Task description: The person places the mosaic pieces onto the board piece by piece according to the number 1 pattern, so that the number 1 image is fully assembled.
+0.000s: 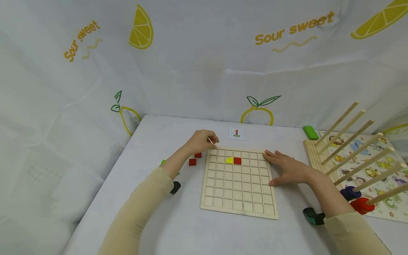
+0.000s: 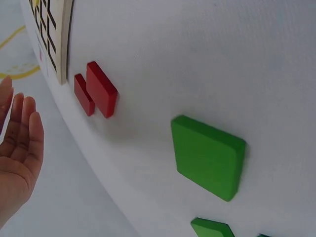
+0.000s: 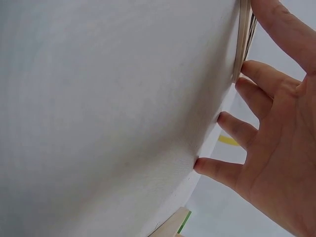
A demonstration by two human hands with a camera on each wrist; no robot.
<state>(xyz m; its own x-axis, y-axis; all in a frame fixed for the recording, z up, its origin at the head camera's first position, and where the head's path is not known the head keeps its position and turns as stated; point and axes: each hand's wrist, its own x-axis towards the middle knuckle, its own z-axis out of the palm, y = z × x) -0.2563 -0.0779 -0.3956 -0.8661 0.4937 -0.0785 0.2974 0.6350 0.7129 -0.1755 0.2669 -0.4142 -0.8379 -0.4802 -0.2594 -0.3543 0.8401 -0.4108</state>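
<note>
Hands at a grid board (image 1: 237, 194)
Right hand (image 1: 287, 168) spread on its right edge, left hand (image 1: 201, 139) relaxed by the far-left corner, neither gripping anything. Yellow tile (image 1: 229, 160) and red tile (image 1: 237, 161) sit side by side, second row from the far edge.

We see our left hand (image 2: 20, 160) at the left side, palm showing, fingers a little bent. Two red blocks (image 2: 102, 91) lie close together near a corner of the board (image 2: 60, 49). On the white table (image 2: 158, 89) we spot a green block (image 2: 205, 157). Another green piece (image 2: 212, 228) peeks in below.
</note>
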